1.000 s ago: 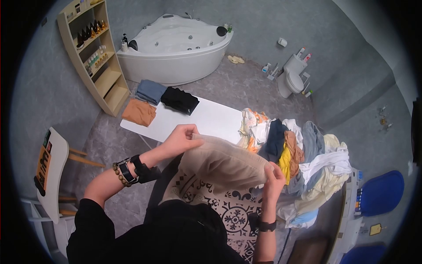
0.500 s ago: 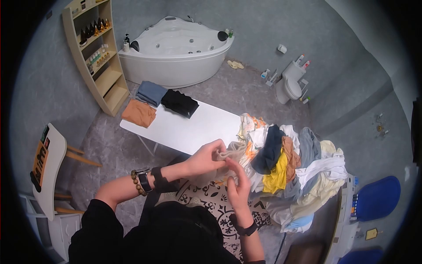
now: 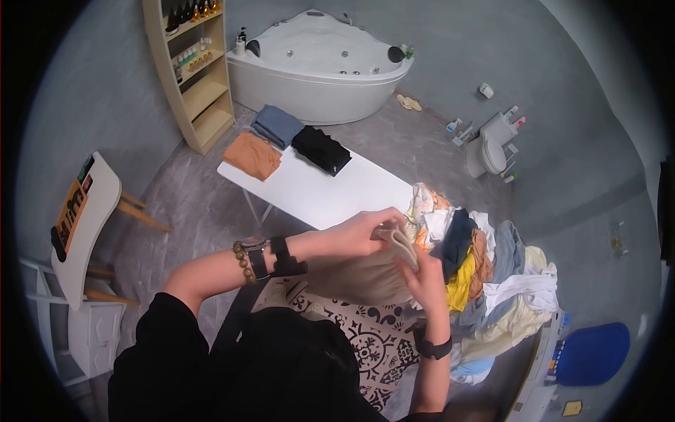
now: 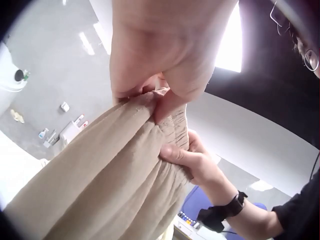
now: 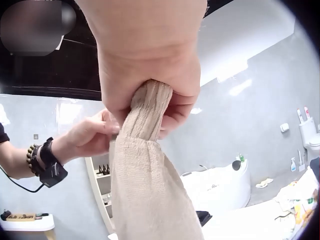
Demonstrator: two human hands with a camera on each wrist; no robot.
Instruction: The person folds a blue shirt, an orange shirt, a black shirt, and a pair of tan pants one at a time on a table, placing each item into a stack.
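A beige elastic-waist garment (image 3: 355, 278) hangs from both hands in front of the body. My left hand (image 3: 362, 234) pinches its gathered waistband from the left. My right hand (image 3: 425, 280) grips the band a short way to the right. In the left wrist view, soft folds of the beige cloth (image 4: 100, 165) fall away below the fingers, and the right thumb lies on the gathered band (image 4: 175, 122). The right wrist view shows the waistband (image 5: 150, 110) doubled up inside the right hand (image 5: 150, 60).
Ahead, a white table (image 3: 344, 190) bears folded orange (image 3: 252, 156), blue (image 3: 278, 126) and black (image 3: 321, 150) clothes. A heap of loose clothes (image 3: 520, 285) lies at its right end. Beyond are a wooden shelf (image 3: 193, 105), a corner bathtub (image 3: 316, 88) and a toilet (image 3: 485, 155).
Both hands have come together, bunching the waistband that was stretched wide between them a second ago. Within the last half second the hands have risen a little and the view has turned left.
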